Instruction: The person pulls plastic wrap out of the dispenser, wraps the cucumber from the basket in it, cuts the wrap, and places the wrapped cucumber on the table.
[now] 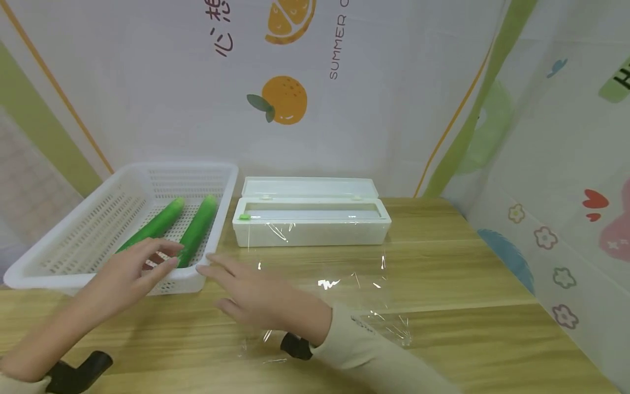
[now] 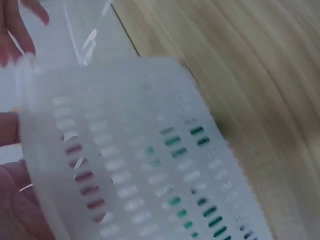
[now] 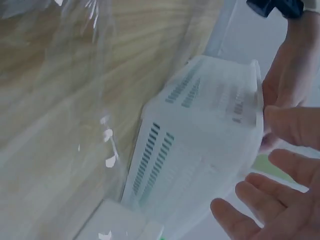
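Two green cucumbers (image 1: 162, 221) lie side by side in a white slotted plastic basket (image 1: 227, 202). My left hand (image 1: 140, 265) reaches over the basket's near rim, fingers loosely bent around the near end of the right-hand cucumber (image 1: 199, 224), with a gap between thumb and forefinger. In the left wrist view the basket wall (image 2: 120, 80) covers part of this hand (image 2: 20, 200). Beside the basket's near right corner is my right hand (image 1: 256, 293), fingers extended and spread, holding nothing. Its fingertips are right at the rim. Below it, clear plastic wrap (image 1: 344, 284) lies over the table.
Behind the wrap stands a white wrap dispenser box (image 1: 312, 232) with its lid (image 1: 310, 187) raised and a green slider (image 1: 244, 217) at its left end. The wrap runs out from its front. A printed curtain (image 1: 394, 109) hangs behind the wooden table (image 1: 443, 262).
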Available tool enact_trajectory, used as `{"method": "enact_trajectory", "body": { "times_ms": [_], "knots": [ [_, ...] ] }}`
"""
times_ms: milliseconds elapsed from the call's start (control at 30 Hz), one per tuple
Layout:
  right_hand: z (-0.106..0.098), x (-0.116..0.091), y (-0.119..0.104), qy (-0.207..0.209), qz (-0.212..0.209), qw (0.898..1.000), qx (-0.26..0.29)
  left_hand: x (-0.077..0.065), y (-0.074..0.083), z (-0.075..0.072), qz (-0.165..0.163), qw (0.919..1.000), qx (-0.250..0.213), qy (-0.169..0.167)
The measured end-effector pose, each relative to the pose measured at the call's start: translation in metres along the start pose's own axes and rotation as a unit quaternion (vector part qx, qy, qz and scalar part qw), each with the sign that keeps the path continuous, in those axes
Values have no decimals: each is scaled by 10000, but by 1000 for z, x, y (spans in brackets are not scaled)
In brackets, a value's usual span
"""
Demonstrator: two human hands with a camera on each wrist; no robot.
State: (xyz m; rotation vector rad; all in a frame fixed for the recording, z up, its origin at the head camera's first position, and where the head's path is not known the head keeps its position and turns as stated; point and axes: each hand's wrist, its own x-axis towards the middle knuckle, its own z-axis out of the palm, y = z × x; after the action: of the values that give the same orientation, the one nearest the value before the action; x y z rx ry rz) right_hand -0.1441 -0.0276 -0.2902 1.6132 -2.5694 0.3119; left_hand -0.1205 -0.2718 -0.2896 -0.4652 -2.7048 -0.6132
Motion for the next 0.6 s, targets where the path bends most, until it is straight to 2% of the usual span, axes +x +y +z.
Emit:
{"method": "enact_trajectory", "body": {
  "times_ms": [167, 300, 500, 600],
  "knots": [
    [9, 8, -8, 67, 92, 9996, -267, 5, -19, -5, -479, 9969, -8, -620],
    [9, 10, -11, 219, 70, 9986, -474, 15, -31, -7, -734, 9893, 65, -1256],
    [9, 11, -15, 377, 159, 9970, -649, 31, -39, -5, -1192, 9650, 60, -2335],
    [10, 12, -17, 469, 154, 9952, -848, 36, -40, -5, -1317, 9528, -19, -2736]
  ]
}}
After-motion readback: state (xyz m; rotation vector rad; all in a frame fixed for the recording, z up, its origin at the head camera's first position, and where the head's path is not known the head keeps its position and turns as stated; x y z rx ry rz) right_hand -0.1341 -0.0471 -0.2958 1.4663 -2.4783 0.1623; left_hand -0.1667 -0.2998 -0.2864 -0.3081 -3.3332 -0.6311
